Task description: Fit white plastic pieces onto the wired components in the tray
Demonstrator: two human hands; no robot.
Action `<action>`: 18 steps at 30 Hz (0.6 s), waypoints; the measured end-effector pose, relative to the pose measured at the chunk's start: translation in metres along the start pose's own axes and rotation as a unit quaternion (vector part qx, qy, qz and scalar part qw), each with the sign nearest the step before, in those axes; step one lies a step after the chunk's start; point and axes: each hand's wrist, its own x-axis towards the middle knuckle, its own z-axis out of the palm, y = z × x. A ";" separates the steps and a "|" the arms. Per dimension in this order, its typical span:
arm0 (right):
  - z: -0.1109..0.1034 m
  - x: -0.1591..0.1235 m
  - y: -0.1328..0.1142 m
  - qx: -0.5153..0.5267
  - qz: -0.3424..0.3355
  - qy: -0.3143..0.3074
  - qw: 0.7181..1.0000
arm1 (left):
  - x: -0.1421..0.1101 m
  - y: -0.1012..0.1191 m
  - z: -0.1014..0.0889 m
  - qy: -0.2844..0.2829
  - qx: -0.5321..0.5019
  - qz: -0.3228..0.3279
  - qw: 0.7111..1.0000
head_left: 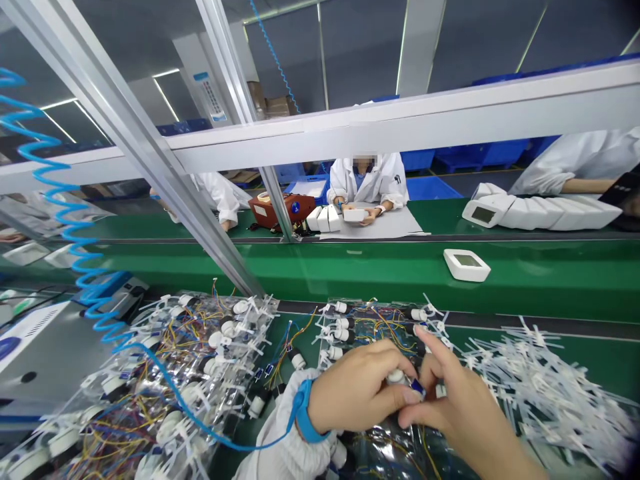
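Blue strap (303, 415) circles the wrist of the left hand (357, 388), and a coiled blue cord (59, 193) runs from it up the left of the view. The left fingers (395, 400) are curled nearly shut, and the right hand (453, 407) reaches in from the lower right, its fingers (430, 353) also closing. Together they pinch a small white fitting (396, 377) beside a dark blue piece (418, 388), though which fingertip grips which part is hidden. The fitting sits just above a clear bag (385, 453) of wired white parts on a green bench (300, 333). A second bag (170, 380), packed with white parts and coloured wires, lies to the left, and a heap of white ties (545, 393) lies to the right. Beyond a metal rail (150, 143), a green belt (350, 267) carries a white square device (467, 265). Farther off, a co-worker (367, 183) holds a white housing (356, 215) near a red box (280, 210) — and another white sleeve (575, 160) rests behind a row of housings (543, 213).
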 end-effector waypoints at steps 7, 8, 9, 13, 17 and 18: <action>-0.002 0.005 -0.004 0.098 0.015 -0.043 0.994 | -0.007 0.007 -0.006 0.040 0.023 0.023 0.999; -0.004 0.004 -0.004 0.138 0.044 -0.074 0.987 | -0.007 0.008 -0.006 0.050 0.020 0.036 0.998; -0.005 0.002 -0.005 0.181 0.079 -0.114 0.974 | -0.007 0.009 -0.006 0.056 0.017 0.049 0.997; -0.009 -0.006 -0.007 0.283 0.186 -0.210 0.917 | -0.008 0.011 -0.004 0.047 0.013 0.071 0.996; -0.012 -0.005 -0.013 0.257 0.192 -0.210 0.924 | -0.009 0.013 -0.005 0.022 0.018 0.068 0.997; -0.012 -0.004 -0.015 0.259 0.187 -0.219 0.922 | -0.009 0.014 -0.006 0.016 0.019 0.061 0.998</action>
